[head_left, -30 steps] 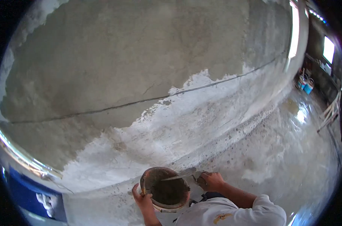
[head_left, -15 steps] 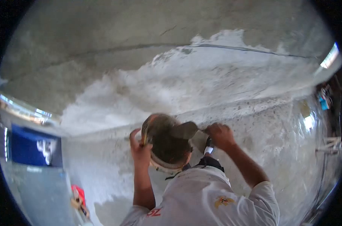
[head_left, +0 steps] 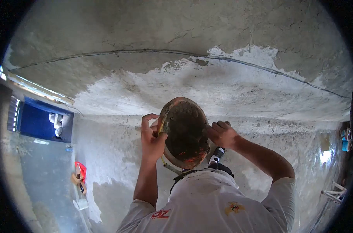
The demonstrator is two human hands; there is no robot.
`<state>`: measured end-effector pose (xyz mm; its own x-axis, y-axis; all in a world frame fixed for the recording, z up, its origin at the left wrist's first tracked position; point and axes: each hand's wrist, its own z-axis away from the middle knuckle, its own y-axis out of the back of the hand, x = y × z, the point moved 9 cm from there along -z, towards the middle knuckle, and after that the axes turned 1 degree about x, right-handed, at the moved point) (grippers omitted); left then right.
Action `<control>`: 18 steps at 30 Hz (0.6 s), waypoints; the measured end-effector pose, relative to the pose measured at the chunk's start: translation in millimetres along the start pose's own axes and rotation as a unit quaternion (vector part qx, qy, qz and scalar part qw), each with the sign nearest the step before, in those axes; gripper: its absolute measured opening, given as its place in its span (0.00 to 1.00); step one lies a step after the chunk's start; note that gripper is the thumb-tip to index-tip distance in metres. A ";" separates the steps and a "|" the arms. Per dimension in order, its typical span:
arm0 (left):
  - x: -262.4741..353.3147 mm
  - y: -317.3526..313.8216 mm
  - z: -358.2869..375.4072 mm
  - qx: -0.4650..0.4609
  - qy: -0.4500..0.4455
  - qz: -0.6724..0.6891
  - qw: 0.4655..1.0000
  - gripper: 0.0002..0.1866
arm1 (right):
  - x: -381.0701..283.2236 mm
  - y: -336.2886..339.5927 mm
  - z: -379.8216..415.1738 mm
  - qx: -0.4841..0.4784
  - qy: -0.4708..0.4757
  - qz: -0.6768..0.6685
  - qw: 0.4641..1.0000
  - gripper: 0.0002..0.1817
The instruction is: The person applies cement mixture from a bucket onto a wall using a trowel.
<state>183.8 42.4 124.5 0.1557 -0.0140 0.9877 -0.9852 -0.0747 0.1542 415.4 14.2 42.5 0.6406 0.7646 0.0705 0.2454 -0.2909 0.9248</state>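
A round, worn container with dark grey wet material inside is tilted in front of my body. My left hand grips its left rim, thumb and fingers closed around the edge. At the right rim is my right hand, its fingers wrapped round what looks like a tool handle. The tool's blade cannot be made out against the dark material. Behind the container stands a wall with grey plaster above and a whitish patch below.
A thin cable runs across the wall. At the left are a blue panel and a red item on the floor. A light-coloured stand is at the far right. My shoe shows below my right hand.
The container has moved up and right in view and is tilted more upright. The trowel blade seen over it earlier no longer shows clearly, and my right hand is now at its rim.
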 end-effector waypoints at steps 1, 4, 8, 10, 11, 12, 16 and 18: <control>0.4 -9.1 -4.3 -0.001 -0.002 -0.019 1.000 0.32 | -0.2 4.1 2.1 0.024 0.019 -0.027 0.999 0.21; 1.5 -33.9 -7.2 -0.012 0.031 -0.062 0.998 0.30 | 9.6 -0.4 11.3 0.030 0.021 -0.098 0.994 0.22; -4.3 -52.6 -0.1 -0.017 0.005 -0.035 0.999 0.28 | 37.8 -4.8 38.1 -0.044 -0.112 -0.259 0.958 0.23; -1.0 -58.7 7.1 -0.017 0.029 -0.015 0.999 0.28 | 46.7 12.0 56.1 -0.035 -0.165 -0.280 0.945 0.23; -1.8 -62.0 10.6 -0.016 0.056 0.005 0.998 0.29 | 53.1 19.1 66.9 -0.034 -0.201 -0.282 0.938 0.22; 1.5 -66.5 14.7 -0.026 0.049 0.009 0.998 0.29 | 58.3 24.8 80.0 -0.033 -0.239 -0.283 0.929 0.21; 12.1 -86.0 24.2 -0.053 0.054 0.048 0.996 0.30 | 64.2 58.7 127.8 0.025 -0.305 -0.242 0.921 0.20; 23.4 -96.3 25.9 -0.057 0.016 0.070 0.996 0.31 | 71.7 91.3 154.3 0.088 -0.358 -0.248 0.896 0.21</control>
<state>284.2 23.5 132.1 0.0152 0.0149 0.9998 -0.9991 0.0396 0.0146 596.0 -46.2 74.3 0.7082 0.2787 -0.6486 0.6993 -0.1513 0.6986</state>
